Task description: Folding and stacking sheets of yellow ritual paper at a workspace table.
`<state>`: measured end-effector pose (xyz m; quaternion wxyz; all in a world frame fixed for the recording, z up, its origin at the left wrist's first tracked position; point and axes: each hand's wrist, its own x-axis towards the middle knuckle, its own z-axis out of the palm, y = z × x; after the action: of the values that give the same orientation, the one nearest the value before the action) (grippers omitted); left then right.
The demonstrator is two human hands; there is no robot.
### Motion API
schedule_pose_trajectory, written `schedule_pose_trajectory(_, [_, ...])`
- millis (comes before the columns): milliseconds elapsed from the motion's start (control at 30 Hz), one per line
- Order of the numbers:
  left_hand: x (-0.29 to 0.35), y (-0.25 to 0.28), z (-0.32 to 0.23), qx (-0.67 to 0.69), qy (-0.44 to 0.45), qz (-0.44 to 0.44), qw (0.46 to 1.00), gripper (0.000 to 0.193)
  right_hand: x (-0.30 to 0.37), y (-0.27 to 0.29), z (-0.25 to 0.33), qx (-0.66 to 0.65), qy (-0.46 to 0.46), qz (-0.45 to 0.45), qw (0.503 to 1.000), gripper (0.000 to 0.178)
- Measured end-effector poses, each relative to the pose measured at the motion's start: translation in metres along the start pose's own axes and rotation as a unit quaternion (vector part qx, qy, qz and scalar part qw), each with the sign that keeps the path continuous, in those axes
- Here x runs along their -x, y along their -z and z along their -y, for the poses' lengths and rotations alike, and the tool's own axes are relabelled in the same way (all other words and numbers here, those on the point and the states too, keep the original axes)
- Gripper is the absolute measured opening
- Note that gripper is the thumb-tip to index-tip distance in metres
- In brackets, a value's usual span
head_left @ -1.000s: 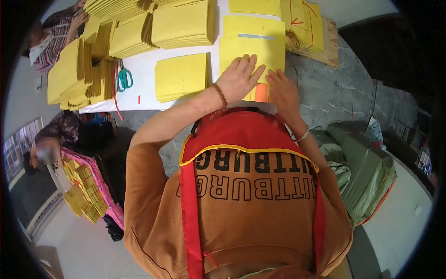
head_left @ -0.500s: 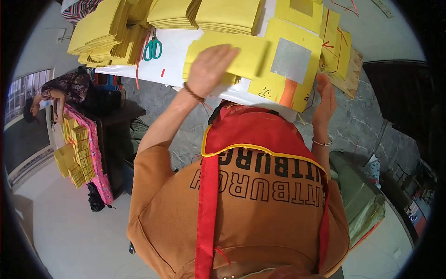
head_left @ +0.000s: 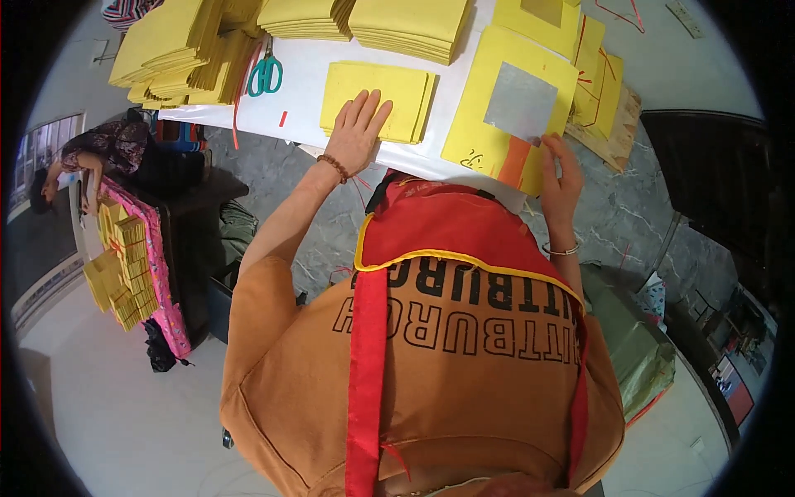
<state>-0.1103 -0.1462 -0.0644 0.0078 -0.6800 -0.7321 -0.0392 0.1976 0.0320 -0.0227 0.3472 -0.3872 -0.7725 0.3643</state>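
**You:** Where are my hands?

**Partner:** Taking your red apron as centre, your right hand is at two o'clock, fingertips on the edge of the flat yellow sheet; I can't tell whether they pinch it. Your left hand lies on the small yellow stack at eleven, fingers slightly spread.

**You:** What's done, what's left?

**Partner:** That stack looks piled, though its right edges aren't flush. The sheet, at one o'clock, lies flat with its silver square and orange strip uncovered, so I'd judge it unfinished. I can't tell how many remain.

**You:** And room?

**Partner:** Your sheet reaches the near table edge. White tabletop shows between sheet and stack. Farther out, scissors lie at ten, tied bundles between one and two, and larger stacks bound you toward twelve.
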Motion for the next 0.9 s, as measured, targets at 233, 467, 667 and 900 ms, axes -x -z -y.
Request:
schedule_pose_trajectory(233, [-0.008,0.031,0.004,0.053,-0.031,0.026,0.998,0.072,0.001,-0.006,-0.015,0.171,0.138,0.004,0.976,0.020])
schedule_pose_trajectory(467, [-0.057,0.077,-0.075,0.247,-0.185,-0.031,0.950,0.062,-0.004,-0.005,-0.018,0.109,0.116,0.009,0.987,0.018])
schedule_pose_trajectory(667, [-0.085,0.056,-0.094,0.185,-0.278,-0.007,0.943,0.043,-0.002,-0.005,-0.017,0.089,0.080,0.014,0.993,0.016])
schedule_pose_trajectory(900, [-0.103,0.061,-0.092,0.388,-0.214,0.003,0.897,0.016,-0.002,0.006,-0.035,-0.139,-0.015,0.064,0.988,0.027])
